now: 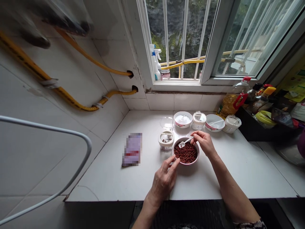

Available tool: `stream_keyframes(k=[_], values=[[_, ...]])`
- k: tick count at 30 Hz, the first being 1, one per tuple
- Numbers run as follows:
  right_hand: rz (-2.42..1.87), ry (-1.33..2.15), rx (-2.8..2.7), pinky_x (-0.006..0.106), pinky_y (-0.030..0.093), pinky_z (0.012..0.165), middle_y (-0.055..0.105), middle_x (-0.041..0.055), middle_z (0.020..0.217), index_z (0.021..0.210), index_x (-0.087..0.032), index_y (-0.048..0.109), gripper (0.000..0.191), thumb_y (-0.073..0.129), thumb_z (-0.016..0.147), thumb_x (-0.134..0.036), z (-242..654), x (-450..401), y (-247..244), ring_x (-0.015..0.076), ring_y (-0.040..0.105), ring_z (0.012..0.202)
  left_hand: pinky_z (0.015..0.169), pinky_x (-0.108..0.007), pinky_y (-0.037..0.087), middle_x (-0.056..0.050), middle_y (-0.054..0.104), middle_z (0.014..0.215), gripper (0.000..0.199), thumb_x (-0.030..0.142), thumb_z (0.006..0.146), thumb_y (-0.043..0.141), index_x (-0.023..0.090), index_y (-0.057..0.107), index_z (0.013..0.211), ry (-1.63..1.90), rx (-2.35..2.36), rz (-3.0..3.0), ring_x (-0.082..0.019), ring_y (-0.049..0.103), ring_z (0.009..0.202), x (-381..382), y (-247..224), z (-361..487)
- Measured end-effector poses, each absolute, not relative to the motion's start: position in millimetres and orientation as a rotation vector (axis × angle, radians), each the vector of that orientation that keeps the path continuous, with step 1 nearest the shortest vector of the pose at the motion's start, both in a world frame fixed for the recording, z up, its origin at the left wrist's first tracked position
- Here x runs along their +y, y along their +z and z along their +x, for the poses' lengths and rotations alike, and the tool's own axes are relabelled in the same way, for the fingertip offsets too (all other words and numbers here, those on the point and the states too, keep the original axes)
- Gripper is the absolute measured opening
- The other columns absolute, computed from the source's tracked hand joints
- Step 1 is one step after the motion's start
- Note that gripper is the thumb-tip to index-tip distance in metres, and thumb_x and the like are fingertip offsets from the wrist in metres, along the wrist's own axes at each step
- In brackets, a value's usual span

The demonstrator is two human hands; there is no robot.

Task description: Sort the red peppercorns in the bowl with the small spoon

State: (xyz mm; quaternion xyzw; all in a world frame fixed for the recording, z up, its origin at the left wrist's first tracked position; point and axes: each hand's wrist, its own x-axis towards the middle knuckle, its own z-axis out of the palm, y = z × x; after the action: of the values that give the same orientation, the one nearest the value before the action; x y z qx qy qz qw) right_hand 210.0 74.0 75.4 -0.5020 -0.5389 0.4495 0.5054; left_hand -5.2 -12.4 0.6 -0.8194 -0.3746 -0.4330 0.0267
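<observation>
My right hand [203, 142] pinches the handle of a small white spoon [182, 144]. Its scoop is over a bowl [186, 164] with a pink rim, filled with dark red Sichuan peppercorns [187, 153]. My left hand [165, 178] has its fingertips closed at the bowl's near left rim. Just left of the bowl stands a small seasoning jar [166, 143] with a white rim; a few dark grains show inside. Behind that jar is a clear lid [167, 122], which looks raised.
A purple packet [132, 149], blurred out, lies at left. Behind the peppercorns are a bowl of white powder [183, 120], a white-lidded jar [199, 120], a bowl with a white spoon [214, 123] and another jar [232, 124]. An oil bottle [230, 100] and a dark rack [254, 127] stand right.
</observation>
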Motion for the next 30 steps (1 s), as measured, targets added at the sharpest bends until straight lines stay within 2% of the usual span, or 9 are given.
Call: stream_keyframes(k=[5, 8, 12, 14, 16, 19, 24, 26, 30], values=[[-1.117, 0.936, -1.315, 0.033, 0.056, 0.067, 0.073, 0.0047, 0.069, 0.09, -0.019, 0.063, 0.026, 0.058, 0.088, -0.044, 188, 71, 80, 0.0178, 0.067, 0.063, 0.09, -0.028, 0.061, -0.014, 0.061, 0.127, 0.052, 0.0, 0.092, 0.046, 0.018, 0.05, 0.14, -1.347, -1.151, -2.533, -0.021, 0.065, 0.115, -12, 1, -5], [-1.069, 0.806, -1.438, 0.035, 0.057, 0.076, 0.076, 0.0068, 0.084, 0.098, -0.021, 0.062, 0.021, 0.05, 0.096, -0.039, 169, 67, 79, 0.02, 0.072, 0.077, 0.089, -0.029, 0.061, -0.015, 0.061, 0.127, 0.053, 0.0, 0.092, 0.045, 0.019, 0.049, 0.142, -1.337, -1.159, -2.533, -0.021, 0.066, 0.114, -12, 0, -5], [-1.012, 0.528, -1.795, 0.045, 0.049, 0.096, 0.077, 0.0061, 0.086, 0.095, -0.023, 0.064, 0.017, 0.047, 0.097, -0.025, 157, 62, 77, 0.0211, 0.071, 0.079, 0.089, -0.029, 0.062, -0.015, 0.061, 0.127, 0.056, 0.001, 0.093, 0.043, 0.02, 0.046, 0.145, -1.327, -1.168, -2.545, -0.021, 0.066, 0.114, -12, 0, -6], [-1.022, 0.46, -1.839, 0.047, 0.046, 0.1, 0.077, 0.0051, 0.083, 0.093, -0.024, 0.065, 0.018, 0.047, 0.097, -0.022, 158, 61, 78, 0.0214, 0.07, 0.079, 0.089, -0.03, 0.061, -0.015, 0.061, 0.128, 0.057, 0.001, 0.093, 0.043, 0.022, 0.044, 0.147, -1.323, -1.169, -2.552, -0.022, 0.066, 0.114, -12, 0, -7], [-1.076, 0.476, -1.74, 0.045, 0.048, 0.096, 0.077, 0.0055, 0.082, 0.095, -0.024, 0.066, 0.017, 0.048, 0.097, -0.025, 165, 59, 80, 0.0222, 0.07, 0.08, 0.089, -0.03, 0.061, -0.015, 0.06, 0.129, 0.058, 0.001, 0.093, 0.043, 0.022, 0.043, 0.148, -1.322, -1.17, -2.553, -0.022, 0.066, 0.114, -12, 1, -7], [-1.14, 0.584, -1.548, 0.038, 0.054, 0.081, 0.074, 0.0049, 0.076, 0.094, -0.022, 0.065, 0.017, 0.051, 0.095, -0.031, 182, 59, 83, 0.0217, 0.069, 0.075, 0.09, -0.029, 0.061, -0.015, 0.061, 0.128, 0.057, 0.001, 0.093, 0.044, 0.021, 0.046, 0.146, -1.33, -1.162, -2.548, -0.021, 0.066, 0.114, -12, 1, -6], [-1.204, 0.728, -1.555, 0.03, 0.051, 0.062, 0.066, -0.0001, 0.058, 0.082, -0.021, 0.063, 0.014, 0.053, 0.089, -0.028, 207, 62, 82, 0.0179, 0.063, 0.057, 0.089, -0.029, 0.062, -0.014, 0.062, 0.127, 0.055, 0.0, 0.092, 0.046, 0.02, 0.049, 0.143, -1.334, -1.165, -2.53, -0.021, 0.067, 0.113, -12, 1, -5], [-1.242, 0.718, -1.607, 0.03, 0.049, 0.062, 0.065, -0.0006, 0.056, 0.079, -0.021, 0.063, 0.015, 0.052, 0.088, -0.025, 209, 64, 80, 0.0172, 0.062, 0.055, 0.087, -0.029, 0.062, -0.014, 0.062, 0.126, 0.055, 0.001, 0.092, 0.046, 0.021, 0.049, 0.143, -1.324, -1.173, -2.529, -0.021, 0.068, 0.111, -12, 0, -6], [-1.266, 0.69, -1.749, 0.031, 0.05, 0.071, 0.066, -0.0015, 0.056, 0.072, -0.022, 0.062, 0.018, 0.05, 0.086, -0.02, 202, 66, 75, 0.0167, 0.061, 0.057, 0.087, -0.029, 0.062, -0.014, 0.062, 0.126, 0.054, 0.0, 0.092, 0.046, 0.021, 0.05, 0.142, -1.324, -1.182, -2.529, -0.021, 0.068, 0.111, -13, 0, -6]])
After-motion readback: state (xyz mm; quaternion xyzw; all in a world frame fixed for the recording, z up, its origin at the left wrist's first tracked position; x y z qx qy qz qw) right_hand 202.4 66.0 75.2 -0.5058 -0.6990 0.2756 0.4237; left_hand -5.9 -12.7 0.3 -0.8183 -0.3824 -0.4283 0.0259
